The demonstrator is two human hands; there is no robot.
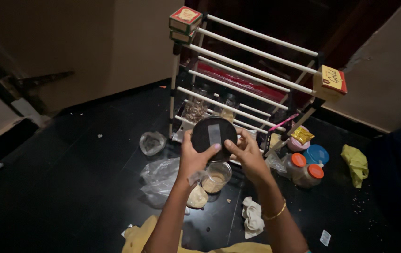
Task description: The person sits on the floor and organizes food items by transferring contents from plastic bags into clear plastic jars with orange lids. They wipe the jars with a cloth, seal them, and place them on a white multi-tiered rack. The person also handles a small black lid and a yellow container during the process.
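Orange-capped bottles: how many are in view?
2. Both stand on the floor right of the rack: one orange-capped bottle behind, the other bottle just in front, beside a blue lid. More may be hidden.

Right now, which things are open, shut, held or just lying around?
black round lid: off its jar, held up by both hands
left hand: gripping the lid's left edge
right hand: gripping the lid's right edge
open glass jar: uncovered, standing on the floor, partly filled
two orange-capped jars: shut, on the floor
blue-lidded tub: shut
white cloth: crumpled on the floor
rack: upright
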